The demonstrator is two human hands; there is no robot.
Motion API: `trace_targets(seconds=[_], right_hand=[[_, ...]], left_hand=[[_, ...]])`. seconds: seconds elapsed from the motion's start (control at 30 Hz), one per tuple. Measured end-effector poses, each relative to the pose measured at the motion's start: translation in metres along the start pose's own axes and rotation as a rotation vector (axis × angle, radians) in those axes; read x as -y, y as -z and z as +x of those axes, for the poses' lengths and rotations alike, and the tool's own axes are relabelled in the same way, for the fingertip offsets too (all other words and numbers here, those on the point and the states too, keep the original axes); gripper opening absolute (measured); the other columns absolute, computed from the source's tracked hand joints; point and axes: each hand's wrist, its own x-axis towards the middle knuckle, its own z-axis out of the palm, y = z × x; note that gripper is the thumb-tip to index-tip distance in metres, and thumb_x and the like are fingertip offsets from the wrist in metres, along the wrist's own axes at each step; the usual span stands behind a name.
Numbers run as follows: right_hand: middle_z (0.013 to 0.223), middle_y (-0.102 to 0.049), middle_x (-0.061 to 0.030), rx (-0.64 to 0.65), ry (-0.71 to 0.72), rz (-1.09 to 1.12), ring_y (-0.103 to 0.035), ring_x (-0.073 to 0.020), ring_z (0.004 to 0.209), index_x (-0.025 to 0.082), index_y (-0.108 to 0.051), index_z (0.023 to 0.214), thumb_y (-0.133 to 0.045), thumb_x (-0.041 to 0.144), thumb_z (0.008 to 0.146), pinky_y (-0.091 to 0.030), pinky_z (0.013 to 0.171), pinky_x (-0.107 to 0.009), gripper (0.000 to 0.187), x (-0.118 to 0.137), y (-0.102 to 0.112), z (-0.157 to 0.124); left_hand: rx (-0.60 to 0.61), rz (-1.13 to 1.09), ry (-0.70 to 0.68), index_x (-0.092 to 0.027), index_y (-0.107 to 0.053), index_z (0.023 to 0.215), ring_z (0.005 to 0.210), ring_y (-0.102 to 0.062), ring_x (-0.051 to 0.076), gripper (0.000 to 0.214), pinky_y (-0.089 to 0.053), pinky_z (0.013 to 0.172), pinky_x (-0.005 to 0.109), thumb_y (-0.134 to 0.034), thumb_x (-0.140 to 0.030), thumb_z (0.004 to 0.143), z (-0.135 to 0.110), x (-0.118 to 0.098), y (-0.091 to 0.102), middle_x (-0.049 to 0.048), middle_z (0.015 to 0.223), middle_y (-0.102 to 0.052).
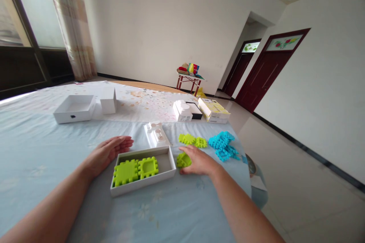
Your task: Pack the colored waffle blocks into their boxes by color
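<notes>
Box (74, 116), white and open, is set far left. Left hand (110, 150), empty and uncurled, is held beside a shallow white tray (142, 183), in which two green tiles (126, 172) are laid. Right of it, a loose green tile (183, 160) is bracketed by the right hand (197, 160); whether it is gripped cannot be told. Blue tiles (221, 141) are heaped farther right.

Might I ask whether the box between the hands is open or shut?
Open: from above, green pieces show inside the uncovered box.
</notes>
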Motion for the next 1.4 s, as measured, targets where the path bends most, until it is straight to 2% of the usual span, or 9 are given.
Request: trace_targets(seconds=[0.2, 0.37, 0.53, 0.7, 0.9, 1.03, 1.2, 1.3, 1.4], right_hand=[[0.124, -0.051, -0.0119, -0.048, -0.028, 0.022, -0.044, -0.0269, 0.115, 0.017, -0.045, 0.127, -0.071, 0.036, 0.059, -0.033, 0.098, -0.038, 0.075, -0.005, 0.006, -0.008], [0.127, -0.050, -0.0084, -0.063, 0.025, 0.085, -0.044, -0.0246, 0.116, 0.021, -0.045, 0.127, -0.071, 0.034, 0.059, -0.031, 0.100, -0.038, 0.073, -0.008, 0.012, -0.009], [0.130, -0.047, -0.0091, 0.020, 0.074, 0.080, -0.041, -0.0236, 0.119, 0.020, -0.044, 0.128, -0.070, 0.025, 0.059, -0.028, 0.102, -0.036, 0.074, -0.007, 0.011, -0.008], [0.131, -0.044, -0.0116, 0.044, 0.036, 0.084, -0.039, -0.0253, 0.121, 0.017, -0.040, 0.130, -0.071, 0.027, 0.057, -0.029, 0.102, -0.036, 0.080, -0.006, 0.008, -0.008], [0.125, -0.049, -0.0123, 0.023, 0.012, 0.067, -0.043, -0.0249, 0.117, 0.017, -0.045, 0.127, -0.067, 0.024, 0.060, -0.031, 0.100, -0.036, 0.071, -0.010, 0.000, -0.006], [0.121, -0.052, -0.0106, -0.073, 0.011, 0.087, -0.046, -0.0243, 0.113, 0.018, -0.046, 0.125, -0.065, 0.025, 0.062, -0.033, 0.098, -0.037, 0.066, -0.010, 0.004, -0.006], [0.124, -0.049, -0.0082, -0.209, 0.110, 0.109, -0.044, -0.0218, 0.115, 0.022, -0.039, 0.129, -0.065, 0.026, 0.065, -0.033, 0.098, -0.036, 0.070, 0.015, 0.027, -0.001], [0.123, -0.049, -0.0069, -0.157, 0.255, 0.047, -0.043, -0.0202, 0.113, 0.022, -0.037, 0.130, -0.064, 0.024, 0.065, -0.032, 0.097, -0.034, 0.071, 0.040, 0.037, 0.012], [0.121, -0.050, -0.0073, -0.073, 0.373, -0.091, -0.042, -0.0211, 0.111, 0.020, -0.039, 0.129, -0.063, 0.020, 0.065, -0.031, 0.097, -0.035, 0.068, 0.059, 0.037, 0.029]], left_hand=[[0.006, 0.002, -0.010, -0.013, -0.069, 0.086, 0.080, -0.065, 0.019, 0.028, -0.054, 0.071, 0.025, -0.069, -0.032, 0.066, 0.003, 0.003, 0.004, 0.0094, 0.088, -0.071], [0.001, 0.002, -0.013, -0.013, -0.069, 0.084, 0.079, -0.065, 0.019, 0.027, -0.054, 0.071, 0.025, -0.069, -0.032, 0.066, 0.003, 0.003, 0.001, 0.0094, 0.087, -0.072], [-0.011, 0.002, -0.007, -0.014, -0.070, 0.083, 0.079, -0.065, 0.019, 0.025, -0.054, 0.071, 0.025, -0.070, -0.031, 0.065, 0.001, 0.002, 0.000, 0.0090, 0.086, -0.072], [0.003, 0.001, -0.007, -0.013, -0.070, 0.085, 0.081, -0.065, 0.019, 0.026, -0.053, 0.072, 0.025, -0.068, -0.032, 0.067, 0.002, 0.003, 0.003, 0.0092, 0.088, -0.072], [0.003, -0.002, -0.010, -0.013, -0.069, 0.086, 0.082, -0.065, 0.020, 0.025, -0.053, 0.073, 0.026, -0.066, -0.032, 0.069, 0.003, 0.004, 0.004, 0.0099, 0.090, -0.071], [0.008, -0.003, -0.010, -0.013, -0.068, 0.086, 0.083, -0.065, 0.020, 0.024, -0.052, 0.073, 0.027, -0.065, -0.031, 0.071, 0.002, 0.004, 0.003, 0.0103, 0.090, -0.071], [-0.008, 0.003, -0.015, -0.012, -0.068, 0.084, 0.082, -0.065, 0.021, 0.022, -0.052, 0.073, 0.029, -0.064, -0.029, 0.071, 0.002, 0.004, 0.002, 0.0107, 0.088, -0.071], [-0.007, 0.011, -0.012, -0.013, -0.068, 0.085, 0.082, -0.065, 0.020, 0.021, -0.052, 0.073, 0.029, -0.065, -0.029, 0.071, 0.002, 0.004, 0.002, 0.0101, 0.089, -0.071], [0.006, 0.030, -0.013, -0.014, -0.068, 0.084, 0.084, -0.065, 0.020, 0.022, -0.052, 0.075, 0.028, -0.066, -0.030, 0.070, 0.001, 0.004, 0.002, 0.0098, 0.090, -0.071]])
